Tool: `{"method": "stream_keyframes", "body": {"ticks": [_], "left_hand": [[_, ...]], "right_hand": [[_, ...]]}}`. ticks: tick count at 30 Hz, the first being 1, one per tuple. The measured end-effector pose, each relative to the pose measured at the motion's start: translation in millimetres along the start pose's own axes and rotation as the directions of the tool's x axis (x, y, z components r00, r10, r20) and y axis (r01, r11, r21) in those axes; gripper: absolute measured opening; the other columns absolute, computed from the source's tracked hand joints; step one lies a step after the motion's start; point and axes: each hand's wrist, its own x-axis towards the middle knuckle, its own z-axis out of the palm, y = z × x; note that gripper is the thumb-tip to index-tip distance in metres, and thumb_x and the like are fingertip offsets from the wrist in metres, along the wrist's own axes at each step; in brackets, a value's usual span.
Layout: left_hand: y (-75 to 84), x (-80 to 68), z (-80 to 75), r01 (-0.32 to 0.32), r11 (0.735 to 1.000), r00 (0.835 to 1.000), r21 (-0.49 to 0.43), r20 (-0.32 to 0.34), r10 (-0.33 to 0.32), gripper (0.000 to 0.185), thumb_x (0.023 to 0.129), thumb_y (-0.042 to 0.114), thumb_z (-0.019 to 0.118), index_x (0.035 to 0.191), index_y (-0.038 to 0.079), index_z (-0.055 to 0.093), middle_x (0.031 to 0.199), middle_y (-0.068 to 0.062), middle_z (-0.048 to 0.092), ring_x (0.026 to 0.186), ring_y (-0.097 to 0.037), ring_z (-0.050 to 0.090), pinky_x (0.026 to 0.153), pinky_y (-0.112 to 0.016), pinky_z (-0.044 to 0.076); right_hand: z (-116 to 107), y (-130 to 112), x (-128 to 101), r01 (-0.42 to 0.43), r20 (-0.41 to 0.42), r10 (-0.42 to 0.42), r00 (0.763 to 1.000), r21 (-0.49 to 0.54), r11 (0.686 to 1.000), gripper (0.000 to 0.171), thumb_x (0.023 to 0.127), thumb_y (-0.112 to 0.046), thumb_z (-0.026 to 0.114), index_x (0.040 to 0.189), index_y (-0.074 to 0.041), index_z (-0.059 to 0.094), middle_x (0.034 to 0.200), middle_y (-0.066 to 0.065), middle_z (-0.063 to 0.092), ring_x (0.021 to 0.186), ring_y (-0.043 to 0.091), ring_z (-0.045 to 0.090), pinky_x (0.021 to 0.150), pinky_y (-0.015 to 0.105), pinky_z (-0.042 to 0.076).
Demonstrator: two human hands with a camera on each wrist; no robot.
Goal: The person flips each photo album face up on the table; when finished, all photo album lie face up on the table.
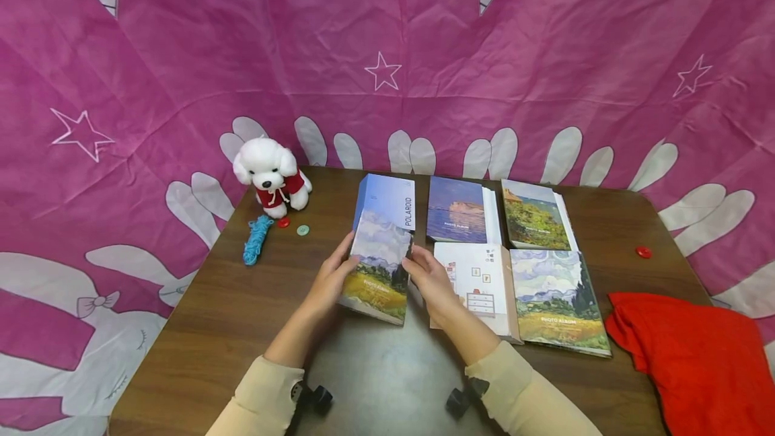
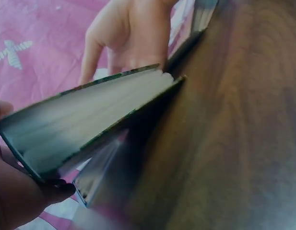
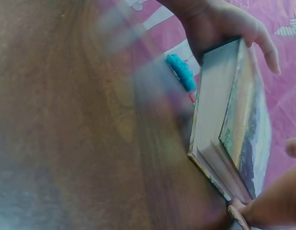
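Both hands hold a photo album (image 1: 378,268) with a yellow field and cloudy sky on its cover, at the middle of the brown table (image 1: 230,328). My left hand (image 1: 335,276) grips its left edge and my right hand (image 1: 428,276) grips its right edge. The album is tilted. In the left wrist view its page block (image 2: 90,120) is raised on my left hand's (image 2: 13,201) side and low by the right hand (image 2: 133,33). The right wrist view shows the album (image 3: 229,129) between the left hand (image 3: 224,24) and the right hand (image 3: 277,206).
A blue Polaroid album (image 1: 390,197) lies just behind the held one. To the right lie several more albums: sea (image 1: 457,210), green landscape (image 1: 535,215), white (image 1: 478,281), field (image 1: 560,298). A plush dog (image 1: 270,177), blue yarn (image 1: 257,237) and buttons sit left. Red cloth (image 1: 690,355) lies right.
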Motion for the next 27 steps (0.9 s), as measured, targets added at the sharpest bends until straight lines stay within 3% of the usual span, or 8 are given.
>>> {"method": "stream_keyframes", "body": {"ticks": [3,6,10,16,18,21,24,27], "left_hand": [[-7.1,-0.6,-1.9,0.035,0.998,0.999,0.055,-0.002,-0.035,0.066,0.107,0.018,0.047,0.161,0.001,0.014,0.168,-0.017,0.013,0.154,-0.03,0.011,0.124,-0.047,0.012],[-12.4,-2.5,-3.0,0.031,0.991,0.999,0.128,-0.015,-0.03,0.072,0.105,0.019,0.052,0.16,-0.003,0.011,0.168,-0.021,0.007,0.155,-0.033,0.005,0.124,-0.051,0.006],[-17.0,-3.9,-3.7,-0.04,0.964,0.999,0.264,-0.02,0.046,0.077,0.102,0.022,0.06,0.159,-0.005,0.015,0.168,-0.021,0.008,0.153,-0.035,0.013,0.123,-0.052,0.01],[-13.4,-2.1,-6.4,-0.112,0.9,0.991,0.422,-0.024,0.135,0.077,0.099,0.031,0.064,0.158,-0.001,0.027,0.169,-0.016,0.012,0.142,-0.04,0.04,0.119,-0.057,0.022],[-10.2,-0.4,-6.4,-0.132,0.887,0.986,0.442,-0.031,0.162,0.075,0.099,0.031,0.064,0.158,0.0,0.028,0.169,-0.014,0.013,0.14,-0.04,0.042,0.118,-0.058,0.024],[-6.9,3.6,-2.8,-0.172,0.877,0.977,0.45,-0.039,0.211,0.074,0.099,0.031,0.064,0.157,-0.001,0.031,0.168,-0.015,0.016,0.146,-0.039,0.034,0.118,-0.059,0.025],[-4.4,7.8,6.3,-0.214,0.878,0.966,0.427,-0.04,0.255,0.07,0.1,0.028,0.063,0.156,-0.002,0.034,0.166,-0.017,0.021,0.15,-0.038,0.025,0.118,-0.058,0.025],[-0.5,11.0,19.1,-0.253,0.896,0.954,0.366,-0.062,0.294,0.062,0.1,0.023,0.063,0.153,-0.001,0.04,0.162,-0.019,0.031,0.15,-0.036,0.027,0.118,-0.057,0.028]], "right_hand": [[1,0,-2,0.007,-0.005,-0.007,1.0,-0.03,1.0,0.059,0.102,-0.02,0.06,0.153,0.001,0.037,0.16,0.025,0.031,0.148,0.04,0.029,0.121,0.053,0.024],[3,1,-3,0.013,-0.02,-0.013,1.0,-0.046,0.999,0.06,0.101,-0.02,0.062,0.153,0.0,0.039,0.16,0.024,0.032,0.149,0.038,0.028,0.121,0.052,0.022],[2,4,-2,0.034,-0.038,-0.036,0.999,-0.064,0.997,0.06,0.101,-0.019,0.063,0.153,0.0,0.04,0.16,0.023,0.033,0.149,0.038,0.029,0.121,0.051,0.023],[-2,2,-7,0.071,-0.023,-0.073,0.997,-0.1,0.993,0.06,0.101,-0.02,0.062,0.153,0.0,0.039,0.158,0.022,0.037,0.146,0.038,0.035,0.119,0.052,0.028],[-5,0,-10,0.096,-0.007,-0.097,0.995,-0.118,0.988,0.062,0.101,-0.022,0.062,0.153,0.0,0.038,0.157,0.022,0.039,0.145,0.037,0.036,0.119,0.051,0.029],[-12,-4,-13,0.146,0.016,-0.145,0.989,-0.152,0.978,0.064,0.102,-0.025,0.062,0.155,-0.002,0.035,0.157,0.02,0.04,0.146,0.034,0.037,0.118,0.05,0.03],[-24,-8,-16,0.201,0.032,-0.198,0.98,-0.187,0.962,0.065,0.103,-0.025,0.06,0.156,-0.002,0.032,0.158,0.019,0.039,0.147,0.033,0.035,0.119,0.048,0.029],[-39,-13,-18,0.226,0.023,-0.226,0.974,-0.176,0.958,0.064,0.104,-0.021,0.058,0.156,0.002,0.029,0.157,0.022,0.038,0.146,0.035,0.036,0.119,0.046,0.03]]}}
